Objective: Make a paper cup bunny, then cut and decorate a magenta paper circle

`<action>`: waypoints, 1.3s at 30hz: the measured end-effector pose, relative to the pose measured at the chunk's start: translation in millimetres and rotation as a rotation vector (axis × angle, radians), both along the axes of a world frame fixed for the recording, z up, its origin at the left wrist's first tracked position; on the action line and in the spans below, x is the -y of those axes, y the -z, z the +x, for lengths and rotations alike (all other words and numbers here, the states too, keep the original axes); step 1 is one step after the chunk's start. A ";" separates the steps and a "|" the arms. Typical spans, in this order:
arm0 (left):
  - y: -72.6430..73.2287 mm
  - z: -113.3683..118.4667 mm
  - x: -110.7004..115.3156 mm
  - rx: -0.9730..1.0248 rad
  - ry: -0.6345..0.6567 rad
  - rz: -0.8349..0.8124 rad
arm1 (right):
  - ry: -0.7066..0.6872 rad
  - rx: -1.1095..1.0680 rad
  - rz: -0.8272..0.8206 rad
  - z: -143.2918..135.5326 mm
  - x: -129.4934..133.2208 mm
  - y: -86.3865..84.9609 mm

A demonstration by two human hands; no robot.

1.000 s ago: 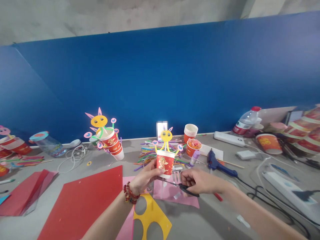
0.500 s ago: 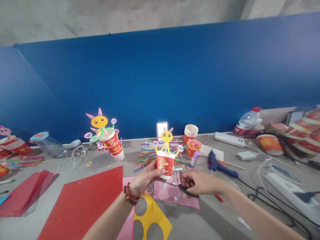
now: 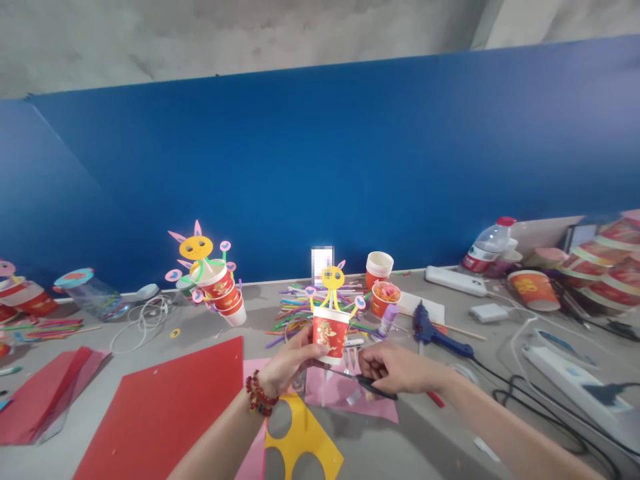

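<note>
My left hand (image 3: pixel 300 353) is closed round a red-and-white paper cup (image 3: pixel 331 333) with a gold pattern, held upright above the table. From the cup rises a yellow paper face (image 3: pixel 333 277) with pink ears, and bent yellow pipe cleaners carry small pink discs to either side. My right hand (image 3: pixel 387 368) grips dark-handled scissors (image 3: pixel 377 387), whose blades point left beneath the cup's base. Whether the blades touch anything there I cannot tell. Below lies a pink sheet (image 3: pixel 360 408) with small white scraps, and nearer me a yellow sheet with round holes (image 3: pixel 313 433).
A large red sheet (image 3: pixel 170 407) lies at left, behind it a stacked-cup figure (image 3: pixel 223 287). Loose pipe cleaners (image 3: pixel 295 310) are heaped behind the cup. At right are a purple glue stick (image 3: pixel 388 321), a blue glue gun (image 3: pixel 440 339), a power strip (image 3: pixel 575 380) and trailing cables.
The view has shifted slightly, so the table things sit a little lower and further left. The scissor handles look closer together. Both hands keep their hold.
</note>
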State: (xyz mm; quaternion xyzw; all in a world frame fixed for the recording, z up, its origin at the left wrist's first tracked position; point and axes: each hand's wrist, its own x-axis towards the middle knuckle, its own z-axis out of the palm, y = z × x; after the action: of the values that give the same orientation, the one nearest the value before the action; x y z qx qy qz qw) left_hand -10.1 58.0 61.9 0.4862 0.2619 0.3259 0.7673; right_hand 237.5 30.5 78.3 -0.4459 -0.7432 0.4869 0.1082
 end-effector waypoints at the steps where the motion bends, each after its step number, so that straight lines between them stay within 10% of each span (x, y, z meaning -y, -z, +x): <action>1: 0.8 0.3 -0.4 0.005 0.002 0.001 | 0.004 0.003 0.003 0.5 -0.4 2.0; 39: 16.3 7.3 -5.0 0.029 -0.039 -0.060 | 0.038 -0.017 0.062 5.1 -4.4 34.5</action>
State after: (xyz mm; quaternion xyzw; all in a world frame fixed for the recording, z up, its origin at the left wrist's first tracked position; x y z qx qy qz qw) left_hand -2.9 63.0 45.6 0.4533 0.2699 0.3397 0.7786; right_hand 242.6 34.9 43.8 -0.4524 -0.7484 0.4651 0.1376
